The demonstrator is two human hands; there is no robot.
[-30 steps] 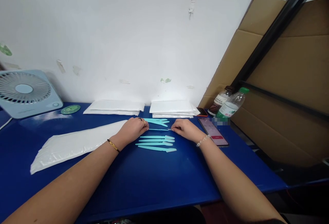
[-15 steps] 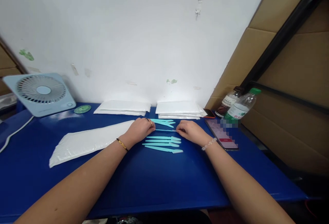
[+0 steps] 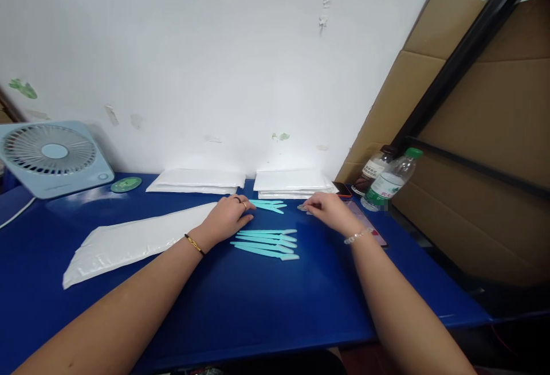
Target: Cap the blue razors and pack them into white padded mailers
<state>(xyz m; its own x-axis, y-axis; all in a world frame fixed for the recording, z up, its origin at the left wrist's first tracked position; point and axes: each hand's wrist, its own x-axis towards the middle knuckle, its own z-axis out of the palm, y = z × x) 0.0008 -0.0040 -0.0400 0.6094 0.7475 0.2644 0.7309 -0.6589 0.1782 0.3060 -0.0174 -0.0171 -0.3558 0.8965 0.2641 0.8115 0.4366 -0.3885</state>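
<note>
My left hand point(image 3: 230, 217) has its thumb apart from the fingers, and its fingertips are at the handle ends of the upper group of turquoise eyebrow razors point(image 3: 270, 204). Below it, several more eyebrow razors point(image 3: 266, 243) lie side by side with whitish tips pointing right. My right hand point(image 3: 324, 211) is pinched low over the blue table, to the right of the upper razors. At its fingertips are small clear pieces point(image 3: 302, 207); whether one is between the fingers is hidden. A long white padded mailer point(image 3: 137, 243) lies left of my left hand, partly behind that forearm.
Two stacks of white mailers, one left point(image 3: 197, 180) and one right point(image 3: 294, 181), lie along the wall. A blue fan point(image 3: 55, 157) and green disc point(image 3: 126, 184) are at left. Bottles point(image 3: 389, 183), a phone point(image 3: 367, 223) and cardboard point(image 3: 429, 54) are at right.
The razor stretched between both hands is no longer there. My right hand has moved right to the clear pieces; my left hand's thumb has come apart from its fingers. The view has shifted slightly.
</note>
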